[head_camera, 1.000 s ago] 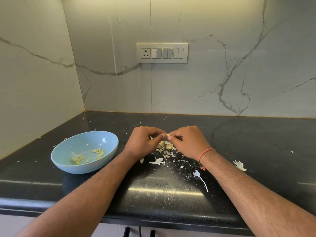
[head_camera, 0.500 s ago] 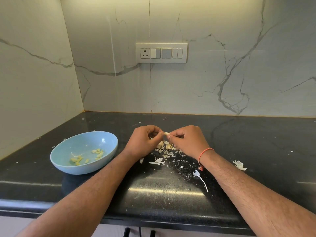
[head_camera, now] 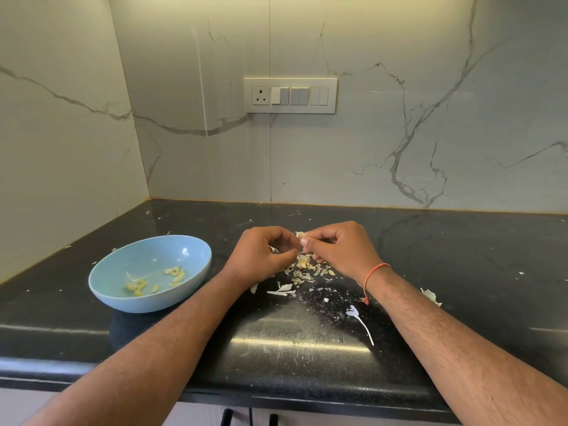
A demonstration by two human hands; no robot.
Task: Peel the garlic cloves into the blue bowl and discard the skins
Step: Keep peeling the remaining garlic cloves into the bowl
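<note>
From the head camera, I pinch a small pale garlic clove (head_camera: 300,235) between my left hand (head_camera: 261,255) and right hand (head_camera: 341,247), above a heap of papery skins (head_camera: 307,269) on the black stone counter (head_camera: 461,272). To the left, well apart from my hands, the shallow light-blue bowl (head_camera: 196,256) holds several yellowish peeled cloves (head_camera: 175,273) in two loose clusters.

the garlic clove (head_camera: 300,234) is mostly hidden by curled fingers (head_camera: 305,241); both forearms run off the bottom edge.
</note>
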